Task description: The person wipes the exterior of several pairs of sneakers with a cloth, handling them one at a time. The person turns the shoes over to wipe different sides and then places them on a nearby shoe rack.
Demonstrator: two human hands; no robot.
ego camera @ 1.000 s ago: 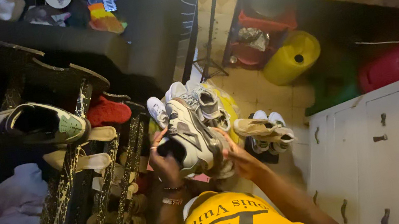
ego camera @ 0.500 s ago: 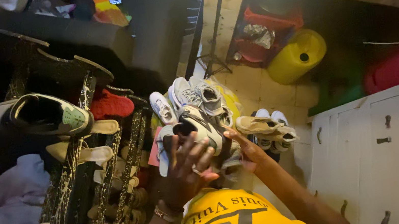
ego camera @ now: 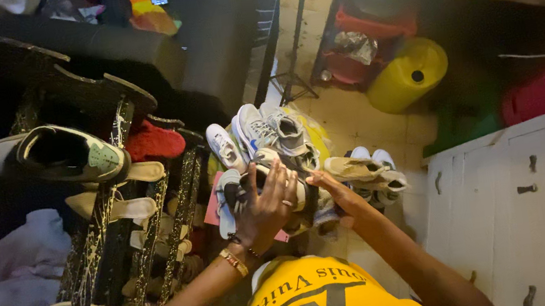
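Note:
My left hand (ego camera: 267, 206) lies with fingers spread over a grey and white sneaker (ego camera: 291, 184), pressing on its upper. From the right side, my right hand (ego camera: 335, 192) grips the same sneaker, its fingers partly tucked under the shoe. Just beyond the hands lies a pile of pale sneakers (ego camera: 257, 134) on the tiled floor. A pair of beige shoes (ego camera: 359, 168) sits right of my right hand. I wear a yellow shirt (ego camera: 327, 303) and a gold bracelet on the left wrist.
A dark shoe rack (ego camera: 120, 222) stands at left, with a green and white sneaker (ego camera: 59, 154), a red shoe (ego camera: 153, 144) and sandals. A white cabinet (ego camera: 526, 211) is at right. A yellow jerrycan (ego camera: 408, 75), red crates and a tripod stand behind.
My left hand has moved from gripping the sneaker's left side to lying flat on top of it with fingers spread. The sneaker has shifted slightly right and lower.

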